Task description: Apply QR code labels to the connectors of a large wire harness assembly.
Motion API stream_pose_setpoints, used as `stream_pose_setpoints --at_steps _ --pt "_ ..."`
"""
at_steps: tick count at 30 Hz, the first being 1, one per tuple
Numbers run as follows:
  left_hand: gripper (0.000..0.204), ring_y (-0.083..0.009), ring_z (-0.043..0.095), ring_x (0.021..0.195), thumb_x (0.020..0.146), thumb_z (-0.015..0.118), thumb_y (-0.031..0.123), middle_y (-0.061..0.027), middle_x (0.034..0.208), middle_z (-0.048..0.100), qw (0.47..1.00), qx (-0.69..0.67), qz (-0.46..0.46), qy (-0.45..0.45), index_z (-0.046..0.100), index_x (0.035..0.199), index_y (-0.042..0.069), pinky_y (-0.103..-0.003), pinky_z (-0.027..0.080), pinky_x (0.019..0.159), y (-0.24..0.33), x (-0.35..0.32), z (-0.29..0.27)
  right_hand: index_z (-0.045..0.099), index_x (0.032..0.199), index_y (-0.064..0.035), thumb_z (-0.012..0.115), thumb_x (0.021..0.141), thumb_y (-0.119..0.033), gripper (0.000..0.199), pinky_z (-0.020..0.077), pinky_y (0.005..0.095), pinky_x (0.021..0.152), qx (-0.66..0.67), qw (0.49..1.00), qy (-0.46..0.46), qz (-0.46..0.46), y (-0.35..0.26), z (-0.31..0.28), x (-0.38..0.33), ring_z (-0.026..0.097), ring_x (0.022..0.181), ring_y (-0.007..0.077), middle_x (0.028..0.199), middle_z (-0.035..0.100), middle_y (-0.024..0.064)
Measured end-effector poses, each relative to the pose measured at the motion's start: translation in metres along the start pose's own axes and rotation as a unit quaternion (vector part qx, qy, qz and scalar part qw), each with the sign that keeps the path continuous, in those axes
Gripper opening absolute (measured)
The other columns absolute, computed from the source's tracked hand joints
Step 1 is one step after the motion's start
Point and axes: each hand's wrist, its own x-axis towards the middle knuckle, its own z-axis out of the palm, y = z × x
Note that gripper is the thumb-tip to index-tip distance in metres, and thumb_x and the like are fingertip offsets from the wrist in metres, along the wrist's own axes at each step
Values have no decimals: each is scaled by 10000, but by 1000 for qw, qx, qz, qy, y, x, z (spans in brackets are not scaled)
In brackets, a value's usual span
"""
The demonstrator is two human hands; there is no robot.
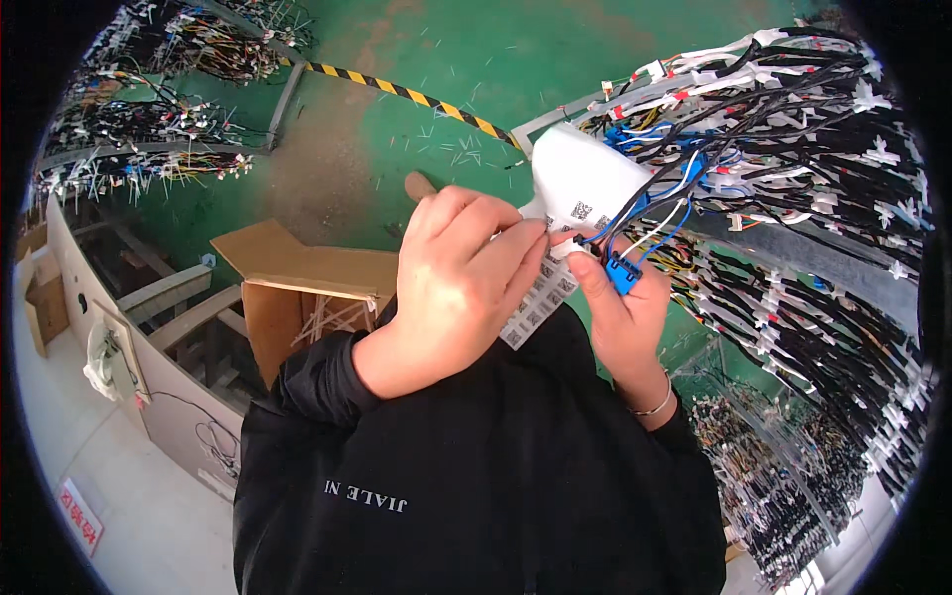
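Note:
My right hand [630, 322] grips the end of a wire harness [635, 220] with black, blue and white wires. A blue connector [623, 274] sticks out beside its thumb. My left hand [456, 288] is closed in a pinch, its fingertips meeting the right thumb and index finger at a small white label [567, 246] by the wires. The left fingers partly hide this label. A white sheet of labels [540, 300] with printed square codes hangs behind and below both hands, and its wider white part [585, 169] curls up beyond them.
Racks of hanging wire harnesses [793, 149] fill the right side, and more harnesses [159, 109] hang at the far left. An opened cardboard box [297, 268] stands to the left, beside a grey-white panel [149, 327]. Black-and-yellow tape [407, 94] crosses the green floor, which has scattered scraps.

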Motion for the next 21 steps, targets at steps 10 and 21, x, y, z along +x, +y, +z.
stream_pose_setpoints --at_steps 10,21 --pt "234 -236 584 771 630 756 -18 -56 797 618 1000 -7 -14 -21 693 849 38 -340 478 669 0 3 0 641 1098 28 619 933 -101 210 492 243 796 13 1000 -3 -5 4 0 0 622 855 86 961 710 62" --pt "151 -262 579 751 710 718 22 -74 792 625 985 -116 -103 -82 682 856 27 -357 474 665 -6 7 -8 628 1120 31 569 969 -119 221 475 243 830 75 997 -15 14 9 -2 0 603 894 84 996 686 50"
